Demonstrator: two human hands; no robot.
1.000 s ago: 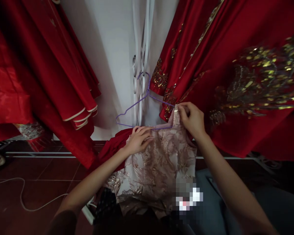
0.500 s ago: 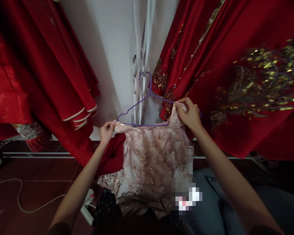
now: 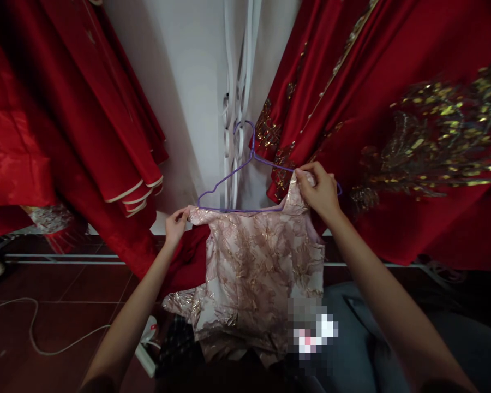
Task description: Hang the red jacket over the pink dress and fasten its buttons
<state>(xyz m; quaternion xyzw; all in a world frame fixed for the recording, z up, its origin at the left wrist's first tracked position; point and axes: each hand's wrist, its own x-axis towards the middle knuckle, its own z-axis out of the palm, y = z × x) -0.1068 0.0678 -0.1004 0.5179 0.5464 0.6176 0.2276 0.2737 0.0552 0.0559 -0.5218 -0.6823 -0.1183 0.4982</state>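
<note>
A pale pink and gold floral dress (image 3: 257,256) hangs in front of me, its lower part bunched near my lap. My left hand (image 3: 177,225) pinches the end of its left shoulder strap. My right hand (image 3: 319,188) grips the right strap, which lies over the right arm of a purple hanger (image 3: 229,177). The hanger's hook is at a white metal stand (image 3: 239,131). On the left, the strap sits below and outside the hanger's end, and the hanger's bottom bar crosses at the neckline.
Red garments (image 3: 85,109) hang on the left, and a red gown (image 3: 413,218) with gold sequins hangs on the right. Behind the stand is a pale wall (image 3: 180,98). A white cable (image 3: 36,333) runs over the dark red tiled floor (image 3: 82,284). Grey-blue fabric (image 3: 352,327) lies at lower right.
My left hand has shifted slightly left and down with the strap, and the hanger's left end now shows more clearly. My right hand keeps its grip, moved slightly right.
</note>
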